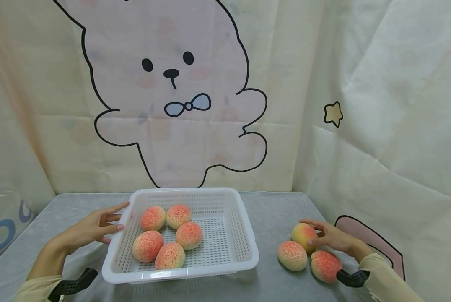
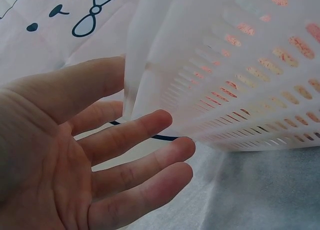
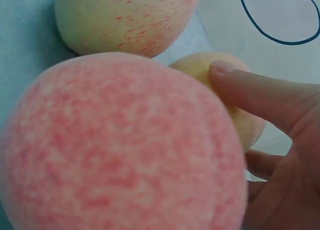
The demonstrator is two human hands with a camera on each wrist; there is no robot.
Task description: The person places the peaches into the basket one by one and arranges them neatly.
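Note:
A white plastic basket point(image 1: 225, 256) holds several pink-speckled peaches point(image 1: 148, 246) toward its left side. At its left rim, my left hand point(image 1: 84, 228) touches the edge with fingers extended; the left wrist view shows the hand point(image 2: 100, 160) beside the slotted wall point(image 2: 220, 84). On the table to the right, my right hand point(image 1: 333, 238) grips a yellow-and-red peach point(image 1: 301, 233), thumb on the near side and fingers round the far side. Beside it lie a pale speckled peach point(image 1: 292, 256) and a redder peach point(image 1: 325, 266), which partly hides the gripped peach point(image 3: 200, 64) in the right wrist view.
A grey cloth point(image 1: 265, 209) covers the table. Behind it hangs a pale curtain point(image 1: 282, 105) printed with a cartoon bear, and another curtain point(image 1: 399, 126) closes off the right side. Each wrist wears a black strap point(image 1: 74, 286).

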